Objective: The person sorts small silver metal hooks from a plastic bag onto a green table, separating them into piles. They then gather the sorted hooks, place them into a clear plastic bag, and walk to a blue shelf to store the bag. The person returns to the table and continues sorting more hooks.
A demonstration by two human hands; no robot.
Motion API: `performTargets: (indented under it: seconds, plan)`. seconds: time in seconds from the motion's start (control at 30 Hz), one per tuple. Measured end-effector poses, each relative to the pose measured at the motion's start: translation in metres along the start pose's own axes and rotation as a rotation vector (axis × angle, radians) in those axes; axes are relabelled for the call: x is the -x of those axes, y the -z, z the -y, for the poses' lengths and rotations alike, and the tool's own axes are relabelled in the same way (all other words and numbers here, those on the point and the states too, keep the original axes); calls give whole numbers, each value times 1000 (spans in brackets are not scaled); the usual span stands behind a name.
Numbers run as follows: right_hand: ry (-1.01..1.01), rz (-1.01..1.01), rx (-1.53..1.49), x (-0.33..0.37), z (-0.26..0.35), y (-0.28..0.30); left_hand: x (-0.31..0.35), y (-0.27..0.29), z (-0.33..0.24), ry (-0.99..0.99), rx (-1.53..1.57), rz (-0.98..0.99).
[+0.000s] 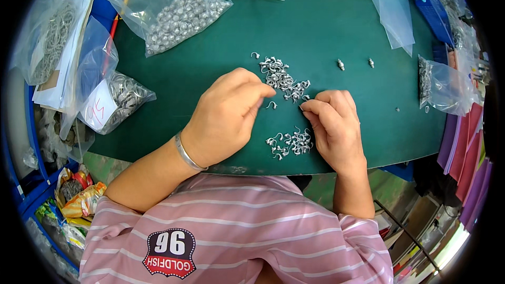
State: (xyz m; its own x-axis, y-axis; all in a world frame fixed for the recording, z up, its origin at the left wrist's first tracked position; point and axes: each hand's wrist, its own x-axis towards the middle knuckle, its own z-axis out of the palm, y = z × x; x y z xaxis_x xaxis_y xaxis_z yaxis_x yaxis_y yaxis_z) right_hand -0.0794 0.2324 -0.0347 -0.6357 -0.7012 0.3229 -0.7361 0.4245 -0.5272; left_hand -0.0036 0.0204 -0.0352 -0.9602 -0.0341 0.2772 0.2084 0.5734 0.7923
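Note:
Two heaps of small silver metal hooks lie on the green table: a larger heap beyond my hands and a smaller heap nearer to me. My left hand, with a silver bangle at the wrist, has its thumb and fingers pressed together at the left side of the larger heap. A single hook rests just below its fingertips. My right hand is pinched at the heap's lower right edge, where a small hook touches or nearly touches the fingertips. Whatever either pinch holds is too small or hidden to name.
At the far left stands a clear bag of round silver parts, with another bag of metal pieces nearer. Two small metal parts lie right of the heap. Blue baskets and a small bag line the right edge.

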Motion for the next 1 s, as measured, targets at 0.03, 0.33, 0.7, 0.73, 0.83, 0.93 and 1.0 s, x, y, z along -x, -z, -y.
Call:
performTargets:
  seconds: [0.03,0.33,0.7,0.73,0.83,0.93,1.0]
  plan:
    - [11,0,1,0,1,0,0,-2,-1,-15,-13,-1]
    - [-670,59,-845,8,17,19,5,-6,-5,-142,-243,102]
    - [-907,111,-1373,11,4,27,8,-5,-8,-5,71,23]
    - [-905,103,-1355,12,5,28,7,-5,-11,17,119,24]
    - [-877,44,-1272,18,4,37,9,-2,-18,236,399,94]
    - [-840,-97,-1203,22,-6,59,11,0,-17,528,761,156]
    - [-857,-166,-1012,27,-13,74,10,-2,-15,644,896,177]
